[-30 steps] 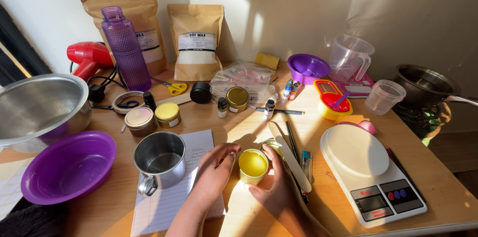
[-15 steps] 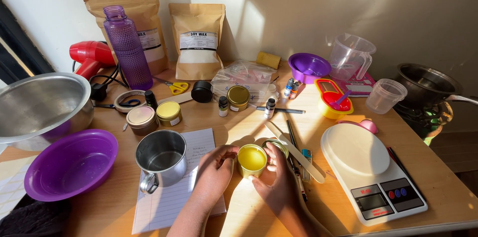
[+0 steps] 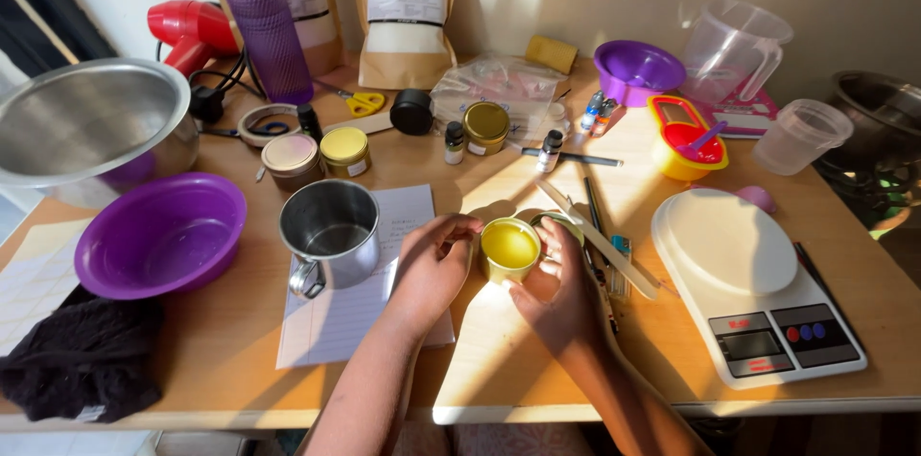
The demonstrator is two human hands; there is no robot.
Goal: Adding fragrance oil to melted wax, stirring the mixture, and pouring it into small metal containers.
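Both forearms are reaching in from the bottom edge, left hand point(image 3: 434, 262) and right hand point(image 3: 554, 285) curling toward each other, fingers bent, palms facing inward, almost touching.

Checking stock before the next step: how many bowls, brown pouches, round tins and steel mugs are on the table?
Bowls: 3 (steel bowl, big purple bowl, small purple bowl)
Pouches: 2 (left pouch, right pouch)
Tins: 4 (open tin, pink-lid tin, yellow-lid tin, gold-lid tin)
Mugs: 1 (mug)
Total: 10
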